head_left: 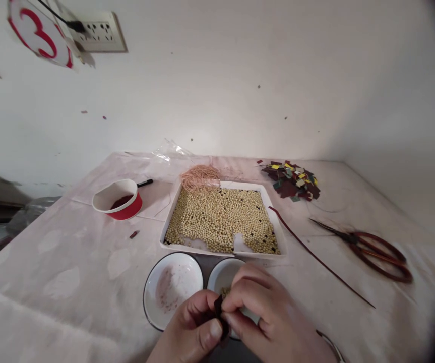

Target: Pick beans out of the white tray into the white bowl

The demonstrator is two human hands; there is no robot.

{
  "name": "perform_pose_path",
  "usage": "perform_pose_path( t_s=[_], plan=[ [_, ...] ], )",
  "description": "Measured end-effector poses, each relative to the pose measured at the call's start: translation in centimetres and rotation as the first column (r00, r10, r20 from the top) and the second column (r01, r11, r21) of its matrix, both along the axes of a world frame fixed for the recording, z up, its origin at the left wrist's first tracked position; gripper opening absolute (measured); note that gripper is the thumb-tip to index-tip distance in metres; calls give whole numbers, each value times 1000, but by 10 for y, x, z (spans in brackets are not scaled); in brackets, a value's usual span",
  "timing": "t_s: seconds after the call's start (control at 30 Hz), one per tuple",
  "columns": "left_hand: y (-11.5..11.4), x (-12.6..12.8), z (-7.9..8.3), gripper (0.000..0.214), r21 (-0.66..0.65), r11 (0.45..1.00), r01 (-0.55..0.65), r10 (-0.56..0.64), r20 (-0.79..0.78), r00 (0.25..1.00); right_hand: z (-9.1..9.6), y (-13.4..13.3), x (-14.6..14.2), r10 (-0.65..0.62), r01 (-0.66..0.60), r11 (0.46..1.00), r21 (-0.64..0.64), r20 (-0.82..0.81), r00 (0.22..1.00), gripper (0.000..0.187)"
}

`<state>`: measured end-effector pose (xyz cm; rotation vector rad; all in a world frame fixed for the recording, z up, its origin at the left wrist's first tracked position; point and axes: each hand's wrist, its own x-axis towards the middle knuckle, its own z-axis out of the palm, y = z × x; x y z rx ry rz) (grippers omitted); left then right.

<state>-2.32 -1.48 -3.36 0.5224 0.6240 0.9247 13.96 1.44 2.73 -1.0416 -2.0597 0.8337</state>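
Observation:
My left hand [190, 330] and my right hand [268, 315] meet at the bottom centre, fingers pinched together on a small dark red piece [219, 308]. They hover over a small white bowl [223, 275] holding a few beige beads. Beside it on the left sits another white bowl [172, 292] with a reddish smear inside. Just beyond them stands a white tray [277, 224] filled with beige beads and a few dark ones.
A red paper cup [118, 201] and a black pen [145, 182] lie at the left. Pinkish thread [200, 176] lies behind the tray. Coloured scraps [291, 180] sit at the back right. Red-handled scissors [368, 247] and a long dark strip [315, 254] lie at the right.

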Motion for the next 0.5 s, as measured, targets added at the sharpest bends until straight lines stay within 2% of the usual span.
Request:
perform_pose_path(
  t_s=[0.2,0.37,0.43,0.5],
  plan=[
    [3,1,3,31,47,997,-56,57,-27,998,4,1,2,58,-56,997,-49,52,997,20],
    [4,0,6,32,127,987,-96,106,-72,992,6,12,15,79,-58,991,-117,184,980,16],
    [4,0,4,34,114,989,-99,108,-83,991,1,22,24,23,-1,996,-87,251,968,14],
    [3,1,3,35,100,990,-102,112,-96,989,-7,35,34,-144,153,988,-3,315,938,13]
  ],
)
